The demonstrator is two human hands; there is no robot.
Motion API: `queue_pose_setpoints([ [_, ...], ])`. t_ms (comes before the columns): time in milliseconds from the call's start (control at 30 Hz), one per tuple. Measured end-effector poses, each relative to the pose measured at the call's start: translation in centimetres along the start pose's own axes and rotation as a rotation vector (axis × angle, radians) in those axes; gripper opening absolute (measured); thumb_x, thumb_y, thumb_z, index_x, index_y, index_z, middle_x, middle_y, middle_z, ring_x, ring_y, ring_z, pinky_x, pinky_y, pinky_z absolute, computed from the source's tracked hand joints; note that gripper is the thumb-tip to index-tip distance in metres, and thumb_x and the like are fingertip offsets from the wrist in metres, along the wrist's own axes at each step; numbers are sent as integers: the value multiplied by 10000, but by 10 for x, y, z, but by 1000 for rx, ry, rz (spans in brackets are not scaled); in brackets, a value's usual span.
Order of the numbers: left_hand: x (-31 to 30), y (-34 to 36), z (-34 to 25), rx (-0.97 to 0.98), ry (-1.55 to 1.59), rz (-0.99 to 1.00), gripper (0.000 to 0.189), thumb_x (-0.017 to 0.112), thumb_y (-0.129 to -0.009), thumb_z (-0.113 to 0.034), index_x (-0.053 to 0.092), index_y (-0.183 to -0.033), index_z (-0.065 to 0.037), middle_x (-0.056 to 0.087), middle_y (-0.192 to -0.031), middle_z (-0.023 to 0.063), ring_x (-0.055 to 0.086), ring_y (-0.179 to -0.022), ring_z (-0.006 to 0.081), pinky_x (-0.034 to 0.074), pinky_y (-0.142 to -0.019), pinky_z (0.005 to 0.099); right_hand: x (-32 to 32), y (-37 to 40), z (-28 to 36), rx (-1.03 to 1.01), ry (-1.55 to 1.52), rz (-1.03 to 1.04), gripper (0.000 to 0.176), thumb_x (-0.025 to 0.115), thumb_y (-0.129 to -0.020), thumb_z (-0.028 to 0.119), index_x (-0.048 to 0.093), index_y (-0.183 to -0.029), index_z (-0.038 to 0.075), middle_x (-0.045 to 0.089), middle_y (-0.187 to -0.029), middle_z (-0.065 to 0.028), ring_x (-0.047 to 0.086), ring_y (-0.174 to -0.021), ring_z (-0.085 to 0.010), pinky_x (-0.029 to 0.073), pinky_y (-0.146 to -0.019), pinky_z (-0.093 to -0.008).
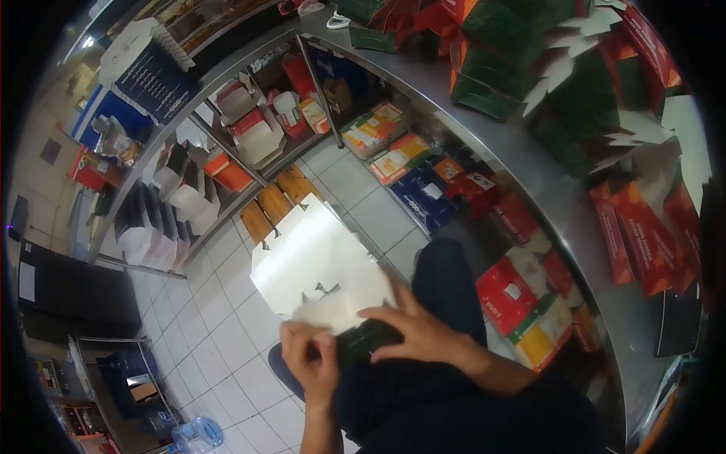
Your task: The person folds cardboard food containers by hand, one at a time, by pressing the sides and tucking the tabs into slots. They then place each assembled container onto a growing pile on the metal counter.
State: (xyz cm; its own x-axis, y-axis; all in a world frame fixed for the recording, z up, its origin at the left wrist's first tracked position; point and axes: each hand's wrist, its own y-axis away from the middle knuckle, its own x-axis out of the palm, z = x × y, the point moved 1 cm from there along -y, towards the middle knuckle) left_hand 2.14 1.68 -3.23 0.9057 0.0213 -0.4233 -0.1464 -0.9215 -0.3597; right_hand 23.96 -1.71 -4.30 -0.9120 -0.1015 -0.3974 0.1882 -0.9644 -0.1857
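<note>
Held above the lap, clear of the tiled floor (219, 325): a white card blank (310, 261), laid out long and mostly flat, pale side up, with slots and small tabs cut along both ends. At the near end, bent up at a crease, with a dark green face (368, 340) showing towards the body. Likely light and springy, stiff when flat but soft along the creases; probably smooth enough to slide on the glossy side, and prone to tearing at the thin tabs. Best taken by the long edges or close beside a crease, with light pressure and clear of the cut tabs.

At the near left corner, the left hand (308, 357), fingers curled in close to the thumb, apparently pinching the edge. At the near right, the right hand (420, 331), half open, thumb and forefinger spread across the bent flap, with hold of it there.

Beneath and around: dark trousers (451, 284) and, beyond the far end, wooden slats (274, 201). To the right, a curved steel worktop (522, 163) bearing green cartons (491, 83) and red cartons (643, 238). Below, printed packs (420, 200). Far left, shelved boxes (253, 129).
</note>
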Motion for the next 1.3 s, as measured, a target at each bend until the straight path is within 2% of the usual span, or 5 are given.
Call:
queue_pose_setpoints([
  [133,42,-39,97,29,32,-270,374,726,-920,-175,589,-1226,-9,546,-1192,169,539,-1178,310,404,-1069,413,-25,5,-65,253,87,-292,717,896,-789,248,556,-1411,138,431,-1367,-277,511,-1271,-445,462,-1072,-487],
  [300,78,-59,196,-13,-715,323,730,839,-821,-253,541,-1474,-123,432,-1577,218,377,-1478,405,296,-1200,558,-93,13,-130,275,363,-729,978,853,-815,170,284,-1611,160,423,-1431,-228,515,-1275,-399,462,-1062,-455],
  [567,51,-66,248,254,-457,510,217,728,-909,-184,744,-1084,-58,712,-1215,181,663,-1141,384,525,-957,495,-70,63,-143,538,-18,-648,836,744,-900,108,295,-1603,155,394,-1505,-194,555,-1258,-314,459,-1063,-481],
  [733,29,-72,170,87,-515,49,102,597,-999,-92,674,-1016,-27,695,-949,168,664,-866,397,520,-755,451,-33,34,-100,291,-101,-497,641,739,-915,107,477,-1499,61,422,-1498,-206,519,-1330,-347,437,-1102,-444],
  [1300,-5,63,-28,-472,660,399,418,810,-891,-198,661,-1203,37,730,-1093,145,712,-992,243,538,-899,342,-17,-3,18,-441,-321,-406,410,807,-907,259,546,-1183,104,640,-1086,-39,613,-1058,-208,213,-1226,-489],
])
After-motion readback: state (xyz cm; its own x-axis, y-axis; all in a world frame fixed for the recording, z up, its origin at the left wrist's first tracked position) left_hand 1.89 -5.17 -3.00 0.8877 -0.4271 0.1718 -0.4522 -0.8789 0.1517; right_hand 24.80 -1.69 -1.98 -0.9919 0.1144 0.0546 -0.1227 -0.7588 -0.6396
